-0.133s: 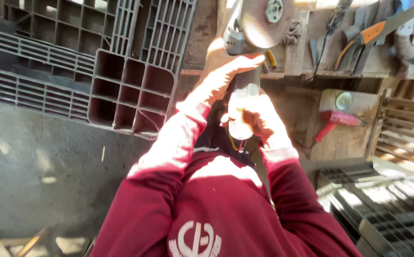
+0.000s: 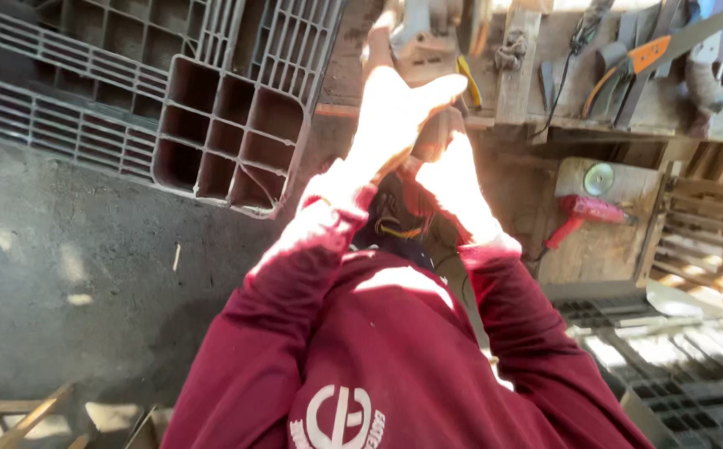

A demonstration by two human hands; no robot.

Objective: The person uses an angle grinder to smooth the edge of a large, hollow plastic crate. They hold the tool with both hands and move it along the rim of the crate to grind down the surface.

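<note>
Both of my hands are raised in bright sunlight in front of my dark red sweatshirt. My left hand wraps around the upper body of an angle grinder, whose grey head and guard reach the top edge of the view. My right hand grips the tool's dark handle just below. The glare washes out the fingers, so their exact hold is hard to make out. A dark cable hangs under the hands.
A dark plastic pallet leans at upper left over a grey concrete floor. A wooden bench at right holds a red power tool and a disc. Hand tools hang at top right. Another pallet lies at lower right.
The view has tilted slightly, and the grinder head has slid higher, partly out of the top edge. Both hands keep their hold.
</note>
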